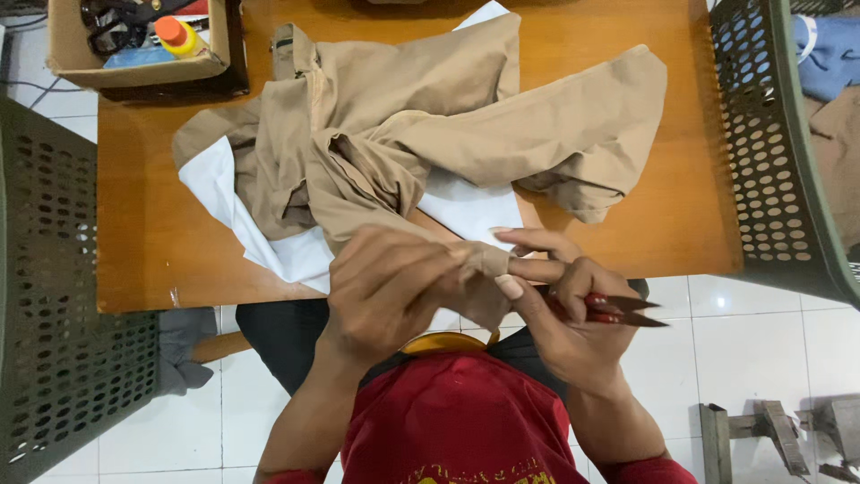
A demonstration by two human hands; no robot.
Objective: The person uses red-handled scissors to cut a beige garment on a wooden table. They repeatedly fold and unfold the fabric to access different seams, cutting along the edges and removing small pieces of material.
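A crumpled khaki garment [421,125] lies across a wooden table [152,242] over a white sheet [224,193]. My left hand [390,287] pinches one end of the garment at the table's near edge, lifting it toward me. My right hand [564,309] holds small red-handled thread snips [623,311], blades pointing right, while its thumb and forefinger touch the same fabric end.
A green perforated plastic basket [54,314] stands at the left and another [770,152] at the right, with blue cloth [829,54] behind it. A cardboard box [134,45] with a yellow bottle sits at the table's far left corner. White tiled floor lies below.
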